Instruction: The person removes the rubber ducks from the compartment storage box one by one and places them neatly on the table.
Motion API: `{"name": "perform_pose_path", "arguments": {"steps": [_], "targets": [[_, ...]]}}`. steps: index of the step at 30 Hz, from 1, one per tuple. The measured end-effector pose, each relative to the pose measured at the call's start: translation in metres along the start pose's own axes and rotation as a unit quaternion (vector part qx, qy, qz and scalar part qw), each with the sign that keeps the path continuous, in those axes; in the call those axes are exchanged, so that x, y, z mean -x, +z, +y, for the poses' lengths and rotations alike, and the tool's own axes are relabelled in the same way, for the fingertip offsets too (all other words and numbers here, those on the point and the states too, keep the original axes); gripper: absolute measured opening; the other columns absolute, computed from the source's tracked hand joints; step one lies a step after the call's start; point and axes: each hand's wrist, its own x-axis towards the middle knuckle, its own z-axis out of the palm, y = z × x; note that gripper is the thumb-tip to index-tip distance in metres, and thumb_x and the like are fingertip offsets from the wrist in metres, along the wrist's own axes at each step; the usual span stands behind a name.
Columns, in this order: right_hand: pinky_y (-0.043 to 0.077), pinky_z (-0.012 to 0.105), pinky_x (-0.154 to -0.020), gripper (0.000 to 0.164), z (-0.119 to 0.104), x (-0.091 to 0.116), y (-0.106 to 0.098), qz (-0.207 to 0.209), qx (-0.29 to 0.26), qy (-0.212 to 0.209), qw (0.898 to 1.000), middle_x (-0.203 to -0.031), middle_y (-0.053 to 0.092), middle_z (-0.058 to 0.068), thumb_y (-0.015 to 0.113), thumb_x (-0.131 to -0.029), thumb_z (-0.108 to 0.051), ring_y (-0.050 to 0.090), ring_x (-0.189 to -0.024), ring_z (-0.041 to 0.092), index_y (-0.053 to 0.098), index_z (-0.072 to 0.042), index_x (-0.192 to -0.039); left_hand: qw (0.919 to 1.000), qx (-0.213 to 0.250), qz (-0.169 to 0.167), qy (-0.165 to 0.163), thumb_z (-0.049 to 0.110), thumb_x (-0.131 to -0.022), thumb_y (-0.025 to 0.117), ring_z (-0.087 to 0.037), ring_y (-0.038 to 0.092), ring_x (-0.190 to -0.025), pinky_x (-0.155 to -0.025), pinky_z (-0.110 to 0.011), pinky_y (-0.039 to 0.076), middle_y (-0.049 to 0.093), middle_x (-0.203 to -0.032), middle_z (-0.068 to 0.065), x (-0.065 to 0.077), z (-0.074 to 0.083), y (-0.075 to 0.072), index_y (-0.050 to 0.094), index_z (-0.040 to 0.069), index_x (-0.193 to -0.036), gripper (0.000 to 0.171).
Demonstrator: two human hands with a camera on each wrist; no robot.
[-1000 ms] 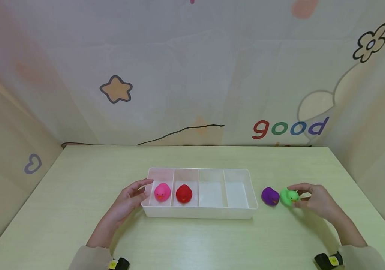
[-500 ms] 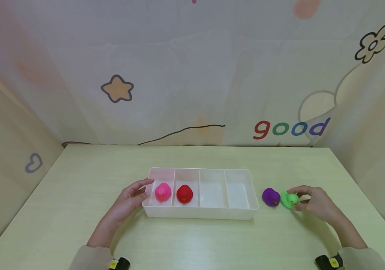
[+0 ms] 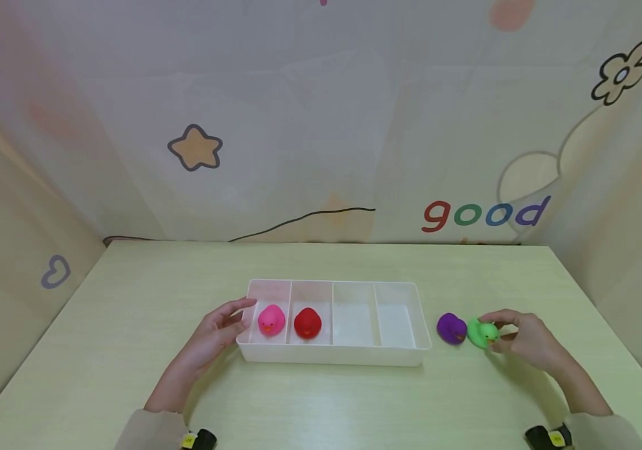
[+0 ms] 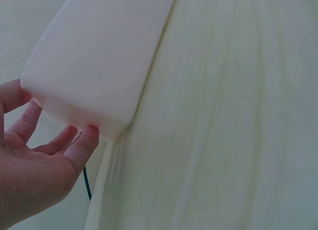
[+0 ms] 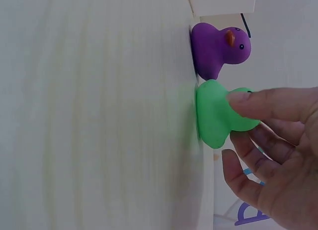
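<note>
The left hand reaches to the tray's left end, fingers spread and touching its end wall. Well right of the tray, the right hand pinches the green duck between thumb and finger on the worktop; the purple duck lies between that duck and the tray. Only the head view shows the pink duck and red duck in the tray's two leftmost compartments.

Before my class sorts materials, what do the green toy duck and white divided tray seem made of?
Green toy duck: probably rubber or vinyl, matte; smooth, moulded curves suggest it.
White divided tray: likely plastic, smooth with low sheen; thin walls and rounded corners hint so.
</note>
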Motion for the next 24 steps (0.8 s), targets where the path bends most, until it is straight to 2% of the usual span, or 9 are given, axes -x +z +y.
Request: {"name": "perform_pose_path", "arguments": {"steps": [3, 6, 10, 12, 16, 20, 24], "targets": [[0.053, 0.029, -0.068, 0.047, -0.004, 0.001, -0.002, 0.007, 0.026, -0.002, 1.000, -0.107, 0.056, 0.018, 0.077, -0.064, 0.001, 0.050, -0.088, 0.006, 0.061, 0.005, -0.108, 1.0000, -0.001, -0.002, 0.002, 0.005, -0.091, 0.050, -0.036, 0.028, -0.130, -0.098, -0.041, 0.038, 0.027, -0.144, -0.013, 0.000, 0.000, 0.001, 0.041, 0.002, -0.133, 0.044], [0.052, 0.030, -0.071, 0.053, -0.012, 0.001, -0.003, 0.040, 0.050, -0.013, 0.998, -0.116, 0.053, 0.019, 0.079, -0.063, -0.003, 0.046, -0.097, 0.000, 0.059, 0.004, -0.112, 1.0000, -0.002, -0.002, 0.001, 0.005, -0.091, 0.050, -0.036, 0.027, -0.131, -0.098, -0.041, 0.038, 0.027, -0.144, -0.013, 0.000, 0.000, 0.001, 0.041, 0.003, -0.133, 0.044], [0.048, 0.014, -0.074, 0.054, -0.027, -0.003, 0.000, 0.087, 0.041, -0.049, 0.994, -0.115, 0.054, 0.012, 0.079, -0.062, 0.002, 0.037, -0.100, -0.017, 0.059, 0.004, -0.113, 1.0000, -0.002, 0.003, -0.002, 0.004, -0.091, 0.050, -0.036, 0.026, -0.131, -0.099, -0.042, 0.036, 0.026, -0.145, -0.013, 0.001, 0.001, 0.001, 0.041, 0.003, -0.133, 0.044], [0.044, 0.008, -0.075, 0.054, -0.036, -0.007, 0.003, 0.094, 0.026, -0.068, 0.993, -0.113, 0.054, 0.009, 0.078, -0.062, 0.005, 0.038, -0.099, -0.019, 0.059, 0.005, -0.112, 1.0000, -0.001, 0.004, -0.003, 0.004, -0.091, 0.050, -0.036, 0.024, -0.132, -0.100, -0.044, 0.035, 0.025, -0.146, -0.013, 0.001, 0.002, 0.001, 0.041, 0.002, -0.134, 0.044], [0.044, 0.008, -0.077, 0.050, -0.060, -0.017, 0.013, 0.079, -0.008, -0.088, 0.993, -0.113, 0.055, 0.012, 0.076, -0.065, 0.006, 0.043, -0.099, -0.016, 0.059, 0.004, -0.112, 1.0000, 0.001, 0.001, 0.000, 0.004, -0.091, 0.050, -0.038, 0.023, -0.132, -0.100, -0.045, 0.034, 0.024, -0.146, -0.014, 0.002, 0.002, 0.000, 0.040, 0.002, -0.134, 0.044], [0.047, 0.014, -0.079, 0.048, -0.082, -0.030, 0.025, 0.056, -0.039, -0.105, 0.992, -0.113, 0.056, 0.018, 0.074, -0.067, 0.007, 0.047, -0.099, -0.011, 0.059, 0.005, -0.113, 1.0000, 0.003, -0.002, 0.001, 0.004, -0.091, 0.050, -0.037, 0.024, -0.132, -0.099, -0.044, 0.035, 0.024, -0.145, -0.014, 0.001, 0.002, 0.000, 0.040, 0.002, -0.134, 0.045], [0.050, 0.027, -0.083, 0.050, -0.102, -0.045, 0.037, 0.030, -0.054, -0.107, 0.992, -0.114, 0.056, 0.018, 0.074, -0.067, 0.008, 0.055, -0.100, 0.009, 0.058, 0.006, -0.114, 1.0000, 0.006, -0.005, 0.004, 0.005, -0.091, 0.050, -0.037, 0.026, -0.131, -0.099, -0.043, 0.036, 0.025, -0.145, -0.014, 0.001, 0.001, 0.000, 0.040, 0.002, -0.134, 0.045]]}}
